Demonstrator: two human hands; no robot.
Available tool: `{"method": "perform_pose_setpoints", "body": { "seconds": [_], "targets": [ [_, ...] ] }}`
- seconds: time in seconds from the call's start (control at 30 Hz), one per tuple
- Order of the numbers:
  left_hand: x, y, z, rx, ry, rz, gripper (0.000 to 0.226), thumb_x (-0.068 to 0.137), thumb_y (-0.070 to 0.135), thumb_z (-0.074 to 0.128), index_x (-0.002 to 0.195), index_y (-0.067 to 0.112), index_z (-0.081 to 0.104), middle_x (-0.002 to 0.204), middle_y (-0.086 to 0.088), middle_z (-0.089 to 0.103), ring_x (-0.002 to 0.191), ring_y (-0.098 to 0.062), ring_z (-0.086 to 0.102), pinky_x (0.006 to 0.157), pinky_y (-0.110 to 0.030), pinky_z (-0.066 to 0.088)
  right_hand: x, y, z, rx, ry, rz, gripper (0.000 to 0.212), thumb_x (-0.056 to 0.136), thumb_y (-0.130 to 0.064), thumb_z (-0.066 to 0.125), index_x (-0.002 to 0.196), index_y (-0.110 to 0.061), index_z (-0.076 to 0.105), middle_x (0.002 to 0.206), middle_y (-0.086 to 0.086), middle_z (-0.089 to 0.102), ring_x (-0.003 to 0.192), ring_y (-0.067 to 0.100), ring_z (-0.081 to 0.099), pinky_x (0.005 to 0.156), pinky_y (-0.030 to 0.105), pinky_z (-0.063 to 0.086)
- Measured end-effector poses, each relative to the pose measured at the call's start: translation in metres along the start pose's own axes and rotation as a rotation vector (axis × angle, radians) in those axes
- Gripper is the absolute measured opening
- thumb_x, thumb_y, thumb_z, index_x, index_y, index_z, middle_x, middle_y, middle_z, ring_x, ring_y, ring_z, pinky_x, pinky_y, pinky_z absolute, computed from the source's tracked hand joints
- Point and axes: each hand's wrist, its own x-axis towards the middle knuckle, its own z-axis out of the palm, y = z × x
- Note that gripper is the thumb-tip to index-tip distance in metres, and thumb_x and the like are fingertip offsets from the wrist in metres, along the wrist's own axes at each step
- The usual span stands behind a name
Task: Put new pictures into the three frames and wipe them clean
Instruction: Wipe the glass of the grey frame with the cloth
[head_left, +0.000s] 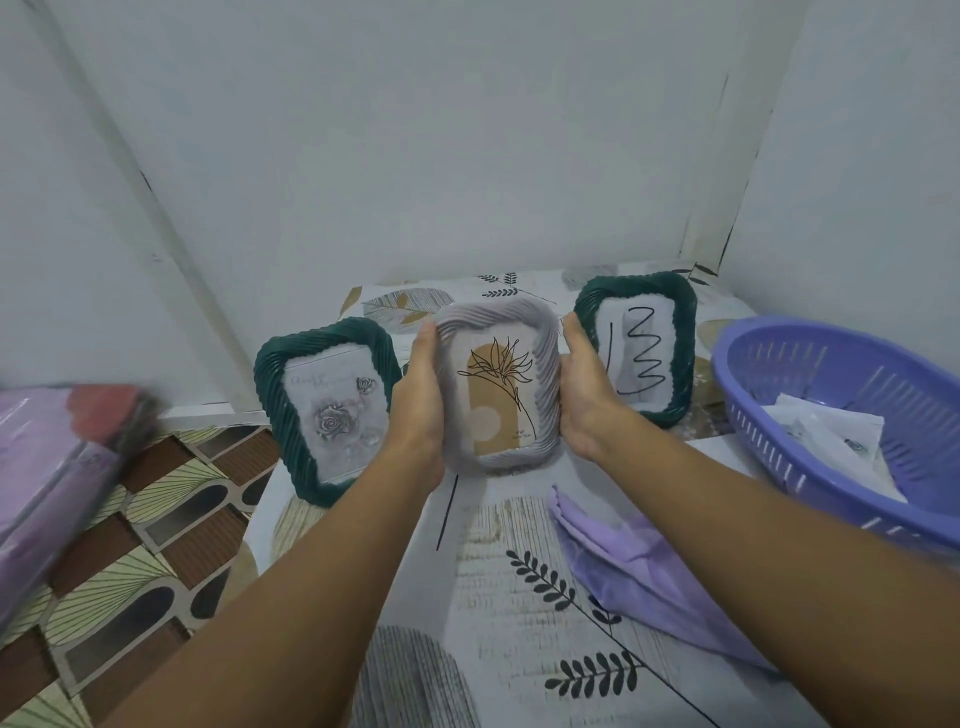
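A grey ribbed frame (496, 387) with a tan flower drawing stands upright at the middle of the table. My left hand (418, 415) grips its left edge and my right hand (584, 395) grips its right edge. To its left a dark green frame (324, 408) holds a grey rose picture and stands upright. On the right, a second dark green frame (639, 345) shows a black zigzag line drawing, partly behind my right hand. A purple cloth (644, 571) lies crumpled on the table under my right forearm.
A purple slotted basket (852, 410) at the right holds white papers (831, 441). The table (509, 597) has a leaf-print cover and sits in a white wall corner. A blurred purple and red bundle (62, 462) lies left, above a patterned floor.
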Motion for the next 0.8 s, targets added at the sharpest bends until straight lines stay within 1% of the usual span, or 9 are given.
{"method": "perform_pose_setpoints", "body": {
  "seconds": [0.1,0.23,0.3,0.33,0.37,0.43,0.57,0.7,0.8],
  "targets": [
    [0.013,-0.009,-0.003,-0.012,0.027,-0.015,0.096,0.052,0.097,0.062,0.118,0.029,0.075,0.112,0.003,0.077,0.112,-0.026,0.07,0.106,-0.049,0.048,0.005,0.004,0.001,0.009,-0.02,0.01,0.089,0.094,-0.081,0.021,0.121,-0.015,0.073,0.114,0.014,0.076,0.108,0.033,0.071,0.086,0.042,0.057],
    [0.007,-0.005,-0.001,-0.032,0.064,-0.037,0.072,0.075,0.084,0.059,0.118,0.026,0.072,0.114,0.0,0.076,0.107,-0.023,0.069,0.094,-0.043,0.054,0.011,0.008,0.007,0.023,0.005,0.019,0.105,0.07,-0.098,0.033,0.122,-0.016,0.073,0.121,0.017,0.072,0.119,0.039,0.065,0.106,0.056,0.048],
    [0.011,-0.006,-0.001,-0.043,0.072,-0.066,0.069,0.081,0.079,0.058,0.123,0.025,0.068,0.118,-0.003,0.073,0.108,-0.026,0.067,0.078,-0.039,0.055,0.016,0.01,0.007,0.022,0.031,0.014,0.104,0.073,-0.096,0.032,0.119,-0.013,0.074,0.123,0.021,0.071,0.119,0.042,0.065,0.106,0.058,0.048],
    [0.012,-0.006,0.0,-0.043,0.067,-0.071,0.07,0.082,0.078,0.058,0.125,0.024,0.067,0.12,-0.004,0.072,0.109,-0.027,0.067,0.076,-0.039,0.055,0.017,0.009,0.007,0.023,0.04,0.013,0.103,0.076,-0.095,0.03,0.119,-0.012,0.074,0.123,0.022,0.07,0.119,0.042,0.065,0.105,0.059,0.048],
    [0.013,-0.007,0.0,-0.04,0.063,-0.07,0.073,0.081,0.079,0.058,0.128,0.024,0.066,0.123,-0.004,0.071,0.112,-0.028,0.066,0.08,-0.042,0.056,0.016,0.008,0.007,0.02,0.033,0.015,0.104,0.076,-0.095,0.03,0.119,-0.011,0.074,0.125,0.022,0.069,0.119,0.043,0.065,0.106,0.06,0.048],
    [0.015,-0.007,0.001,0.005,0.077,-0.05,0.075,0.084,0.079,0.054,0.134,0.023,0.064,0.127,-0.003,0.068,0.117,-0.027,0.063,0.101,-0.048,0.05,0.016,0.008,0.006,0.04,0.043,0.02,0.106,0.073,-0.095,0.032,0.123,-0.011,0.072,0.124,0.022,0.07,0.117,0.044,0.066,0.106,0.061,0.047],
    [0.018,-0.008,0.005,0.091,0.106,-0.009,0.073,0.096,0.072,0.042,0.148,0.021,0.051,0.144,-0.001,0.057,0.133,-0.026,0.051,0.117,-0.05,0.036,0.014,0.006,0.004,0.046,0.036,0.01,0.098,0.085,-0.088,0.027,0.12,-0.009,0.074,0.115,0.017,0.075,0.11,0.038,0.07,0.101,0.056,0.052],
    [0.019,-0.012,0.006,0.113,0.114,-0.006,0.086,0.088,0.081,0.037,0.152,0.024,0.046,0.151,-0.001,0.051,0.139,-0.026,0.046,0.119,-0.054,0.032,0.013,0.008,0.003,0.027,0.044,-0.009,0.102,0.071,-0.096,0.037,0.124,-0.016,0.072,0.122,0.015,0.072,0.113,0.037,0.069,0.104,0.058,0.049],
    [0.019,-0.016,0.005,0.206,0.121,0.038,0.088,0.085,0.086,0.03,0.142,0.023,0.051,0.14,0.006,0.055,0.13,-0.019,0.049,0.116,-0.047,0.034,0.034,0.024,-0.005,-0.013,0.038,-0.008,0.122,0.042,-0.108,0.048,0.133,-0.029,0.066,0.132,0.008,0.068,0.122,0.034,0.063,0.112,0.061,0.04]
  ]
}}
